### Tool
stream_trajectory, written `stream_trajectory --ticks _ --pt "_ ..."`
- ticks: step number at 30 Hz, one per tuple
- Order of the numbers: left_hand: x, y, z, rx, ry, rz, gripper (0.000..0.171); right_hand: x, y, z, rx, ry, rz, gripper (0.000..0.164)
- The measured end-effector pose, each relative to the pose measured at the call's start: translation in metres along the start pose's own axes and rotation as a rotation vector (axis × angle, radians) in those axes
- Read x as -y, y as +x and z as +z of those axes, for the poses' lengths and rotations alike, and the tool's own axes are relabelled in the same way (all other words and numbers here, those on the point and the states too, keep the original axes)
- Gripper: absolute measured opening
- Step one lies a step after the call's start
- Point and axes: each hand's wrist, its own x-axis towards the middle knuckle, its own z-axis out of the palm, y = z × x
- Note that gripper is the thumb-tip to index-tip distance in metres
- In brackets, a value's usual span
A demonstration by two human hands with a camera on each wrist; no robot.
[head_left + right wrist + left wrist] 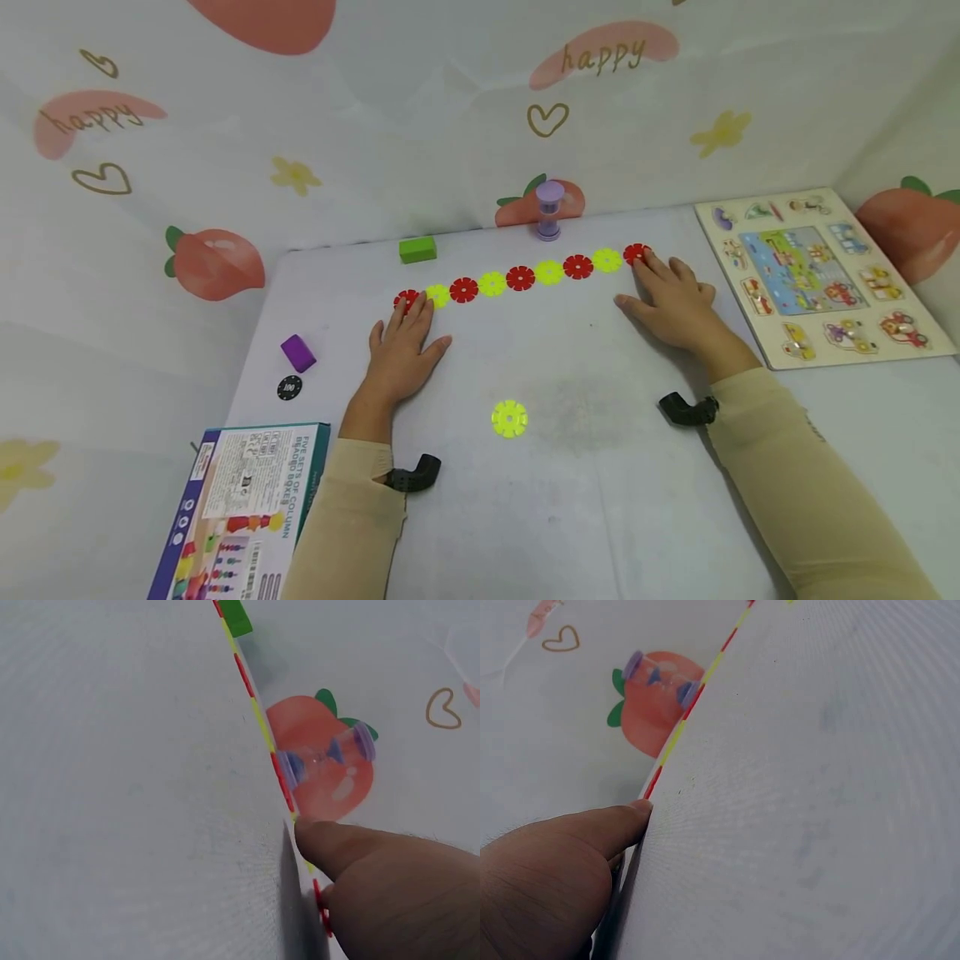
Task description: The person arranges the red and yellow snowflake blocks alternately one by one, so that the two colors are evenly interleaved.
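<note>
A row of flat, notched plastic discs, red and yellow by turns, crosses the white table; a red disc [521,278] lies mid-row. My left hand [401,358] rests palm down at the row's left end, its fingertips on the end red disc [406,297] and at the edge of the yellow disc [438,296] beside it. At the other end, the fingertips of my right hand [671,300] touch the last red disc [637,253], thumb spread away. Both wrist views catch the row edge-on, past the left thumb [622,825] and right thumb [330,840].
Nearer me lies a single yellow disc [509,418]. Behind the row stand a green block [417,249] and a purple hourglass [549,212]. At left are a purple block [298,353], a black chip [289,387] and a box [247,500]; a wooden puzzle board [765,354] lies right.
</note>
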Motion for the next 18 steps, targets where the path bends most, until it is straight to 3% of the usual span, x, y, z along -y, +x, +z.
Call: stream_trajectory --ticks 18 --pt "0.0002 0.0001 0.0001 -0.008 0.006 -0.001 0.078 0.0035 -0.001 0.0022 0.018 -0.017 0.001 0.082"
